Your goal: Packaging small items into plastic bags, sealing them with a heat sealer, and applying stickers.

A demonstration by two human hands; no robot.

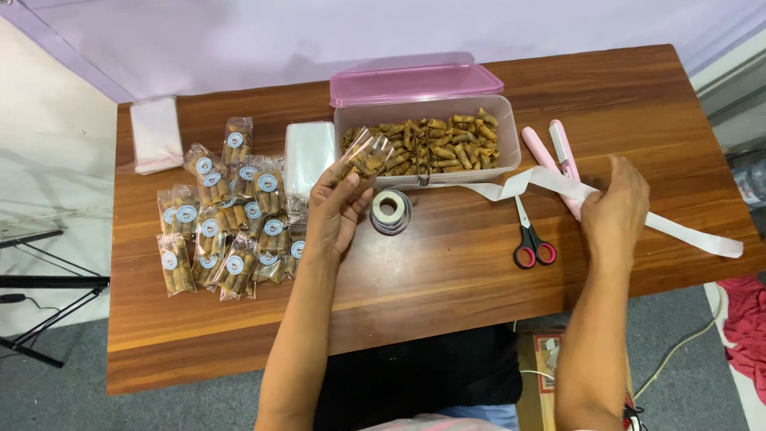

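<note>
Brown wood-grain table (447,295) fills the middle, w/ a pale lilac wall (319,32) behind it. Grey floor (128,403) below. Black tripod legs (40,311) stand at left by a white wall (48,136). Red cloth (746,319) lies on the floor at right. Light's even, soft.

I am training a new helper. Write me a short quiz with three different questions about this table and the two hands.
1. True or false: the left hand holds a clear packet of snack rolls.
2. What does the right hand hold?
A. scissors
B. white paper strip
C. pink lid
3. Fill in: the scissors have ___ handles.

Key:
1. True; it is lifted in front of the snack box.
2. B; the white paper strip runs from the sticker roll side past the hand. The scissors lie on the table.
3. Red.
</note>
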